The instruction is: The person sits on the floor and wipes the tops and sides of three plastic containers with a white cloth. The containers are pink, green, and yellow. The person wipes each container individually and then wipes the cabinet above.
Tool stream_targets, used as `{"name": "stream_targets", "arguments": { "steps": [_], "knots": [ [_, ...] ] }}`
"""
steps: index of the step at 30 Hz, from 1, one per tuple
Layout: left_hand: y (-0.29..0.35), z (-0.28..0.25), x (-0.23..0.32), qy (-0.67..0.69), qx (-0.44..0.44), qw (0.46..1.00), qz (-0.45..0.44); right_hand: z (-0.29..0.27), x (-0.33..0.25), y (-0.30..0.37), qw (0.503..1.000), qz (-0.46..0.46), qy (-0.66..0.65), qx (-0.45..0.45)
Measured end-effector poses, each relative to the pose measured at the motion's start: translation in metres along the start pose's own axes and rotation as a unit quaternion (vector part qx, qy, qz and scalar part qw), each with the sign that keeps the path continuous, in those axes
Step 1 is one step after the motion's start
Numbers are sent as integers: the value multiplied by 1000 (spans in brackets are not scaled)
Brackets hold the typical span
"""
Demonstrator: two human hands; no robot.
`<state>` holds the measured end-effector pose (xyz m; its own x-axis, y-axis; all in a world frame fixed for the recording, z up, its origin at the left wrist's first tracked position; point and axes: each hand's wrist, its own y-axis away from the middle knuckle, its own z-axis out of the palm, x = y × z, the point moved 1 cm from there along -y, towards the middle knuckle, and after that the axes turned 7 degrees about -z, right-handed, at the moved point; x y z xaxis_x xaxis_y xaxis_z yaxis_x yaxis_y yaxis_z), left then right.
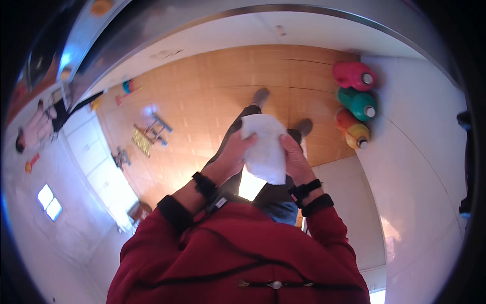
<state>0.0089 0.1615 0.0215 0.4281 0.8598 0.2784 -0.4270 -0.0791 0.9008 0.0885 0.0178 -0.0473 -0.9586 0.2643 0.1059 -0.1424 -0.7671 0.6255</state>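
Observation:
A white, soft-looking folded cloth (265,147) hangs between my two hands in front of my legs. Along its left edge, my left hand (240,151) grips it with the thumb lying on the near face. On the opposite edge, my right hand (295,154) pinches it the same way. The fingers behind the cloth are hidden. Whether it is fabric or thick paper I cannot tell. Both wrists wear black straps, below dark red sleeves.
Against the right wall stand several coloured jugs, among them a pink jug (349,75) and a green jug (357,103). A small folding stool (152,133) sits on the wooden floor (212,86) at left. A counter edge (283,8) curves across the top.

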Motion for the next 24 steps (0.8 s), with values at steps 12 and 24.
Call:
{"name": "stream_targets", "arguments": {
  "steps": [12,24],
  "knots": [
    [17,-222,6,-237,43,968,70,-39,82,20,970,-143,93,171],
    [261,-727,-8,-596,447,666,-26,37,279,-12,972,-113,150,143]
  ]
}}
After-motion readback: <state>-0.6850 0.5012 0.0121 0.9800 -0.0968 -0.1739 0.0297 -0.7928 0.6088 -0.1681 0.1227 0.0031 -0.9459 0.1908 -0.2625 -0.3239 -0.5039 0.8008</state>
